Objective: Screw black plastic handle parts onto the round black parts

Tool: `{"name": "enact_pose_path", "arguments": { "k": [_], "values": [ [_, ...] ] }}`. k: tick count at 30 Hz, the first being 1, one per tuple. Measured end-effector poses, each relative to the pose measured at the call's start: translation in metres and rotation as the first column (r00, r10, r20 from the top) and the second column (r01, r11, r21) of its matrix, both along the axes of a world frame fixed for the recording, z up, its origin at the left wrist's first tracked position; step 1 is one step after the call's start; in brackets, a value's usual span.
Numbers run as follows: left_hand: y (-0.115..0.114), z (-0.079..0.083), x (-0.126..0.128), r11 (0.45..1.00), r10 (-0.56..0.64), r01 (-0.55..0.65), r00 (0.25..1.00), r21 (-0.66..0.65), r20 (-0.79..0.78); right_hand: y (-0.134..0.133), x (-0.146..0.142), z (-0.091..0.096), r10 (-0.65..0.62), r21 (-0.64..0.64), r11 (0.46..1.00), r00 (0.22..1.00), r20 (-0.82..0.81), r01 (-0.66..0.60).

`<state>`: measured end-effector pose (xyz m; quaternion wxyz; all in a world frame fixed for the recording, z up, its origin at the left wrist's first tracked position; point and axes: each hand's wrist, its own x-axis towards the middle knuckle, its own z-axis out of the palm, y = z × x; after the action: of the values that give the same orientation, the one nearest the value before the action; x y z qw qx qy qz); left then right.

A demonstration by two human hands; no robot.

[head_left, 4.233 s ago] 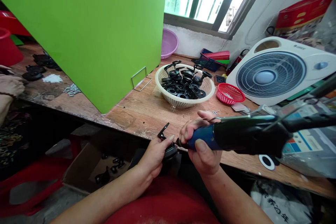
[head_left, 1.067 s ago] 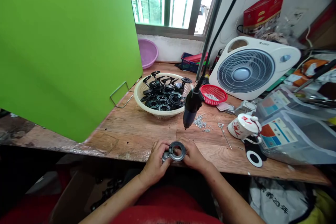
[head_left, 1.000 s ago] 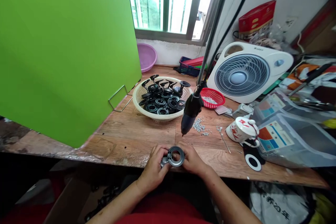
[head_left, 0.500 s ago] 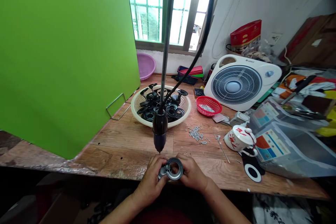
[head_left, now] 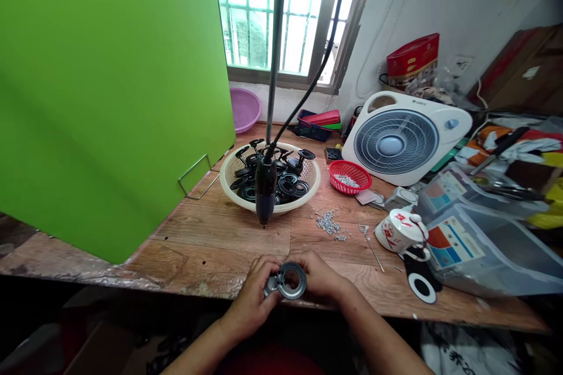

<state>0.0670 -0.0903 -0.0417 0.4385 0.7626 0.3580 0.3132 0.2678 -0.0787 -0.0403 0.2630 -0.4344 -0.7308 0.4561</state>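
Observation:
My left hand [head_left: 253, 299] is closed on a grey ring-shaped part [head_left: 299, 291], gripping the small round disc joined to the ring's left side. My right hand [head_left: 320, 276] curls around the ring's right side, its fingertips partly hidden behind it. Both hands hold the part at the table's front edge. Beyond them, apart from the hands, a black electric screwdriver [head_left: 265, 187] hangs bit-down on a rod with a cable. Behind the screwdriver, a cream basket [head_left: 226, 184] holds many black ring-shaped parts [head_left: 288, 187].
Loose small screws [head_left: 328, 222] lie on the wooden table [head_left: 220, 246], near a red basket [head_left: 358, 170] with more. At right are a thin metal tool [head_left: 373, 249], a lidded mug [head_left: 398, 231], clear bins [head_left: 505, 263] and a fan [head_left: 391, 143]. A green board [head_left: 109, 99] stands left.
The hanging screwdriver has moved up and away from the hands, its bit now well clear of the part. Both hands keep hold of the grey part with only a slight shift.

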Motion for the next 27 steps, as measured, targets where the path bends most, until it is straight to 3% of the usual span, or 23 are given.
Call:
{"name": "enact_pose_path", "arguments": {
  "k": [4, 6, 8, 9, 11, 12, 13, 14, 16, 19, 23, 25, 27],
  "values": [
    [-0.001, -0.001, 0.001, 0.999, -0.012, 0.012, 1.0, 0.036, -0.016, -0.002, 0.005, -0.001, 0.068, -0.046, 0.996, 0.992, -0.106, -0.073],
    [0.0, 0.0, 0.002, 0.998, -0.007, 0.01, 0.999, 0.061, -0.04, -0.002, 0.009, 0.0, 0.039, -0.029, 0.999, 0.989, -0.14, -0.043],
    [0.002, 0.0, 0.003, 0.996, 0.004, 0.001, 0.999, 0.086, -0.054, 0.001, 0.013, 0.007, -0.131, 0.065, 0.987, 0.974, -0.187, 0.145],
    [0.002, 0.0, 0.003, 0.995, 0.006, -0.001, 0.999, 0.096, -0.05, 0.004, 0.015, 0.013, -0.261, 0.125, 0.947, 0.934, -0.244, 0.297],
    [0.001, -0.001, 0.003, 0.996, -0.01, 0.012, 1.0, 0.087, -0.014, 0.014, 0.015, 0.033, -0.451, 0.195, 0.803, 0.789, -0.418, 0.563],
    [-0.001, -0.002, 0.002, 0.999, -0.013, 0.011, 1.0, 0.051, 0.026, 0.02, 0.014, 0.045, -0.47, 0.201, 0.754, 0.727, -0.5, 0.626],
    [-0.003, -0.003, 0.001, 1.0, -0.001, 0.003, 0.996, -0.021, 0.085, 0.026, 0.012, 0.057, -0.44, 0.197, 0.751, 0.701, -0.561, 0.63],
    [-0.006, -0.003, 0.0, 0.991, 0.027, -0.007, 0.988, -0.13, 0.154, 0.031, 0.009, 0.069, -0.379, 0.195, 0.784, 0.704, -0.601, 0.589],
    [-0.012, 0.0, -0.002, 0.918, 0.16, -0.028, 0.94, -0.396, 0.303, 0.038, 0.001, 0.088, -0.228, 0.173, 0.891, 0.743, -0.629, 0.42],
    [-0.016, 0.008, -0.004, 0.705, 0.436, -0.007, 0.793, -0.709, 0.426, 0.039, -0.014, 0.098, -0.101, 0.097, 0.974, 0.777, -0.621, 0.204],
    [-0.014, 0.021, -0.005, 0.455, 0.668, -0.022, 0.67, -0.89, 0.325, 0.023, -0.039, 0.093, -0.16, -0.002, 0.976, 0.713, -0.683, 0.217],
    [-0.014, 0.024, -0.004, 0.389, 0.716, -0.064, 0.649, -0.919, 0.258, 0.011, -0.052, 0.092, -0.201, -0.015, 0.961, 0.659, -0.725, 0.277],
    [-0.014, 0.026, -0.002, 0.359, 0.728, -0.084, 0.649, -0.93, 0.222, -0.001, -0.062, 0.094, -0.203, 0.003, 0.947, 0.607, -0.769, 0.321]
  ]
}}
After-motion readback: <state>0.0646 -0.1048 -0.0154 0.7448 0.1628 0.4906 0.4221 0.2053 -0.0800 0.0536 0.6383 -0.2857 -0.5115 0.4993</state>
